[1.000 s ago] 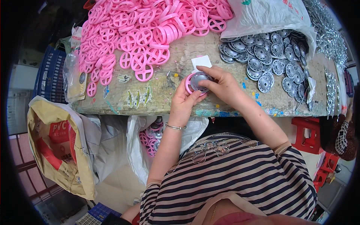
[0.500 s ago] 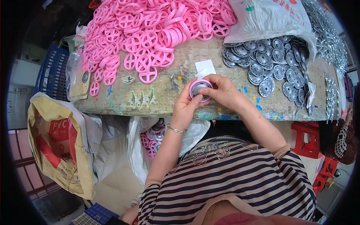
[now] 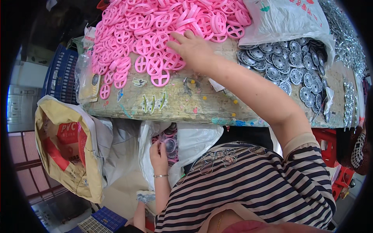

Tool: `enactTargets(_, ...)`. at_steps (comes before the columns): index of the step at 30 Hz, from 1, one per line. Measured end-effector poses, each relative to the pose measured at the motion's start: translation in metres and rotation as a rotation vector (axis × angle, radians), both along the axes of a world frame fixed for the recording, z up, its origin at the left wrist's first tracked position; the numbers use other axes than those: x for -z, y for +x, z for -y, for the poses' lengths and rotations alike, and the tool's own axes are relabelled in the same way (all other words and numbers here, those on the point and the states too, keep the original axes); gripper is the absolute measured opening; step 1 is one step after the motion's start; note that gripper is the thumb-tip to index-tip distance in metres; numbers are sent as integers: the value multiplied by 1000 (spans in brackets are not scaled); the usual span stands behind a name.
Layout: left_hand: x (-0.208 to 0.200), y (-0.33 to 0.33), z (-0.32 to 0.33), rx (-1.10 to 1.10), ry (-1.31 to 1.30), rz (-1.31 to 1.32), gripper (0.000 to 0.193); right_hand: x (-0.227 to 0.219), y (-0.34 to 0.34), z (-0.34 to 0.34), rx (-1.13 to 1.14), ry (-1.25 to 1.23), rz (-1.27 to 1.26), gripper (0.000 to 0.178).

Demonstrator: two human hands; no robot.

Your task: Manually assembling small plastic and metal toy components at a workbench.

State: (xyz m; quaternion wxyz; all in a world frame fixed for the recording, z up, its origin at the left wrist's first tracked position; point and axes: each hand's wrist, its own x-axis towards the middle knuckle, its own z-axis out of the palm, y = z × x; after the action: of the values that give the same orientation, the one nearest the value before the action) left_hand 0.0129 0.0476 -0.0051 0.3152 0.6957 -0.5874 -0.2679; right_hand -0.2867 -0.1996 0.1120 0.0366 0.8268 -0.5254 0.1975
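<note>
Worn and flecked with paint, the table [image 3: 185, 105] I am watching through the head camera carries a broad heap of pink spoked wheels [image 3: 154, 66] toward its far left, while grey discs [image 3: 272, 73] lie to the right, some against the edge of a white plastic bag [image 3: 285, 23]. I have the right hand [image 3: 195, 52] over the near side of that heap, fingers spread and loosely bent, with nothing visible between them; whether the fingertips actually touch a wheel, I can't tell. Down below the table edge, the left hand [image 3: 158, 154] is at the mouth of a white sack [image 3: 200, 140], where more pink and grey pieces show inside. Beside its fingers is a blurred round piece [image 3: 169, 146], and I can't tell whether it is pinched or loose. To work this well, I would pick a wheel lying on top and take it by the outer rim, since fingertips pushed through the spokes could hook its neighbours and pull the heap apart. On the left, I would keep the fingers low and centred in the sack's opening, clear of its folded edge, so that a piece let go there shouldn't catch or roll outside.
</note>
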Motion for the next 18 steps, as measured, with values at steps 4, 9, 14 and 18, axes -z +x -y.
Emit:
enactTargets(4,-14,-21,3,17,-110,58,18,28,-18,26,120,-74,-100,55)
enactTargets(9,-48,-66,23,152,-203,-165,17,22,-32,11,111,26,-168,50)
enactTargets(14,-55,-110,64,352,-278,-230,17,29,-67,-28,52,-27,-71,43)
enactTargets(18,-70,-165,88,435,-119,-654,29,28,-84,-72,56,-73,33,35)
